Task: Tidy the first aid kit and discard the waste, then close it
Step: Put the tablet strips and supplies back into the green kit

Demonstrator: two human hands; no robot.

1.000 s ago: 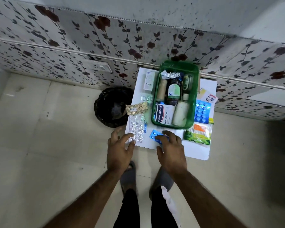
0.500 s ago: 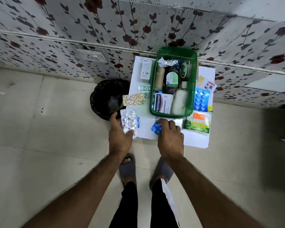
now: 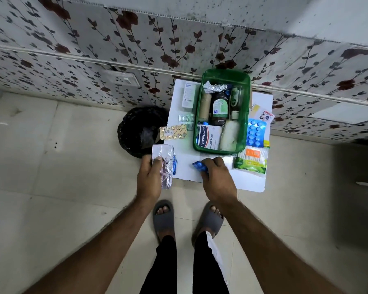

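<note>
An open green first aid box (image 3: 246, 107) stands on a small white table (image 3: 187, 168), packed with a Hansaplast carton (image 3: 208, 137), a dark bottle (image 3: 219, 107), bandage rolls and crumpled foil. My left hand (image 3: 150, 179) grips a crumpled silver blister strip (image 3: 165, 164) at the table's front left corner. My right hand (image 3: 218, 179) is closed on a small blue blister strip (image 3: 200, 165) at the table's front edge. A black waste bin (image 3: 136, 132) sits on the floor left of the table.
Loose on the table lie a golden pill strip (image 3: 173, 132), a white box (image 3: 188, 95), a silver capsule strip (image 3: 186, 119), a large blue pill strip (image 3: 255, 132) and a cotton bud pack (image 3: 252, 159). A floral-tiled wall rises behind. My sandalled feet (image 3: 164, 217) stand on beige floor tiles.
My left hand has closed on the silver strip and drawn it back off the table's left corner. My right hand has lifted the blue strip slightly. The view has tilted.
</note>
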